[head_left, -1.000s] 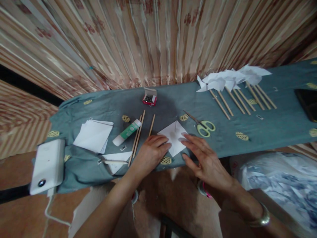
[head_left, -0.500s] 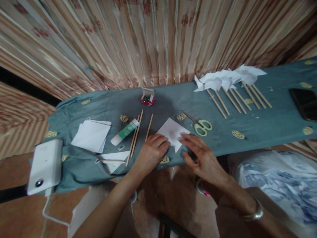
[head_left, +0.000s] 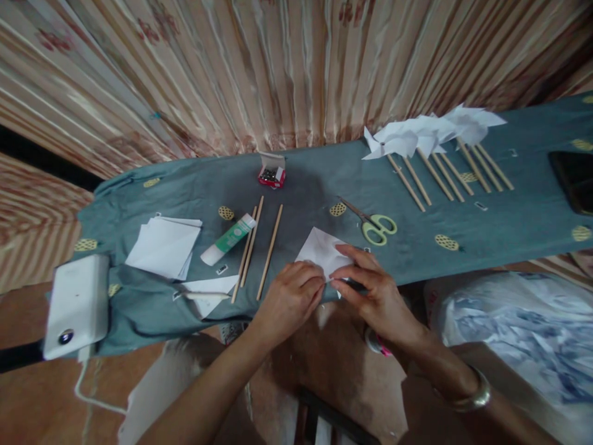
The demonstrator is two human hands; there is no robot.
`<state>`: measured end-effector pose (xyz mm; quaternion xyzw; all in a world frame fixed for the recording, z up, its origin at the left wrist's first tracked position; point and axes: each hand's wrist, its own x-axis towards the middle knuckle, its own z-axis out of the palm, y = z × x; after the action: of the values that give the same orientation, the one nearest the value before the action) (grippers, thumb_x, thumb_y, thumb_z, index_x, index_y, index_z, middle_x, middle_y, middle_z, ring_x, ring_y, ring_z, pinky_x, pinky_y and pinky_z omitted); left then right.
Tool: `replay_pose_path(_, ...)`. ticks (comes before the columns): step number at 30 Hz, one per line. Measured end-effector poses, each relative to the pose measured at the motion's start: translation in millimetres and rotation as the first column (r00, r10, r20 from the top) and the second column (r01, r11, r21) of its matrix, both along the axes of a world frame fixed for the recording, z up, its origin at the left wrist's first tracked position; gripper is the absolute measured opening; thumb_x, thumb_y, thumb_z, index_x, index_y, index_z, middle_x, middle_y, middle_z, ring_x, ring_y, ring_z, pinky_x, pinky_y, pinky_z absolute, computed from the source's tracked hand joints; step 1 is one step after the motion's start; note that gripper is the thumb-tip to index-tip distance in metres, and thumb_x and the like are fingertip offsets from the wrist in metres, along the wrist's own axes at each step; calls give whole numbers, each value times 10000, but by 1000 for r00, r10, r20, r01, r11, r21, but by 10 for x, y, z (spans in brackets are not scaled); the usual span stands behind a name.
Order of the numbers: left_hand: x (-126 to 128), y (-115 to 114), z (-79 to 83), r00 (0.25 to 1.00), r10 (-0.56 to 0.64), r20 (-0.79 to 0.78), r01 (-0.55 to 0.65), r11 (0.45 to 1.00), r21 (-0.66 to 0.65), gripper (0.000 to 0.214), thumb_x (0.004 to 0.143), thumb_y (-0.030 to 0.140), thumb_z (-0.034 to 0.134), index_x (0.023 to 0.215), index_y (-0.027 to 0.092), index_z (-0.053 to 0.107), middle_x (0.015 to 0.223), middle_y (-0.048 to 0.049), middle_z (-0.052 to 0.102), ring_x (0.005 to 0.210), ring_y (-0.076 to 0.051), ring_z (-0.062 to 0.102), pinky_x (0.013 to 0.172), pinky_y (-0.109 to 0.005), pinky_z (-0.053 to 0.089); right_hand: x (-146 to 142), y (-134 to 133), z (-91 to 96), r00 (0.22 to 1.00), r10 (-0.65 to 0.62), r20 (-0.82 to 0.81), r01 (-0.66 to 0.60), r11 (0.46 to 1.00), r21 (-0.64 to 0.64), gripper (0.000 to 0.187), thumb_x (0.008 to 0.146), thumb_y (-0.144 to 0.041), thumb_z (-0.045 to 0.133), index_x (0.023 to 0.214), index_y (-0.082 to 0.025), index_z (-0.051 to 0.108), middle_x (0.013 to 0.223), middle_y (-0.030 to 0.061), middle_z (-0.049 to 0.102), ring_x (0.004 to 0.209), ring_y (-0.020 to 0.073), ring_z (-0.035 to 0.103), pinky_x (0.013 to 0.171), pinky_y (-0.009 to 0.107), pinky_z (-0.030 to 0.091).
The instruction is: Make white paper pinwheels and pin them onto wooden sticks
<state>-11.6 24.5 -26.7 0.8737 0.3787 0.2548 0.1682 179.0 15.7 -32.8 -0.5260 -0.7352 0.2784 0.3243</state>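
A white paper square (head_left: 320, 250) lies on the teal cloth (head_left: 301, 191) near the front edge. My left hand (head_left: 290, 296) has its fingers curled on the paper's near left corner. My right hand (head_left: 373, 290) pinches the paper's near right edge between thumb and fingers. Both hands meet at the paper's near corner, which they partly hide. Three wooden sticks (head_left: 259, 247) lie just left of my left hand, beside a green and white glue stick (head_left: 228, 239).
Green-handled scissors (head_left: 376, 225) lie right of the paper. A small red box of pins (head_left: 271, 175) stands at the back. A stack of white paper squares (head_left: 163, 246) lies left. Several paper pinwheels on sticks (head_left: 430, 148) lie at the back right. A white device (head_left: 74, 304) sits far left.
Both hands have drawn toward the near edge and closed on the paper's near corner; earlier they lay flat on it. The paper's near part is now lifted or folded.
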Motion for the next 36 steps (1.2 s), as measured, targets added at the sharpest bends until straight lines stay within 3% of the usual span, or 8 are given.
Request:
replay_pose_path(8,16,-32,-54,993,95,76,-92,995,-42,189,905,194,538,1076,146,599,974,-83,685,906,-193,622,821,-349,540,-49,26,-45,999,-46,-2,46,999,-17,87,858,-253,596,810,-233,666,1287,89,581,1202,267,520,1004,469,410)
replay_pose_path(19,14,-4,-84,991,69,113,-65,997,-40,159,914,161,509,983,141,650,950,-82,689,892,-183,626,812,-340,552,-114,41,-60,992,-129,-9,129,992,6,54,823,-230,628,778,-230,657,1231,89,618,1148,267,560,976,456,425)
replay_pose_path(36,17,31,-81,989,86,117,-77,994,-77,193,916,162,498,966,132,682,926,-81,685,879,-171,646,790,-311,558,-104,33,-52,988,-154,3,154,988,-13,52,824,-256,624,801,-222,656,1237,87,620,1154,263,558,1004,466,404)
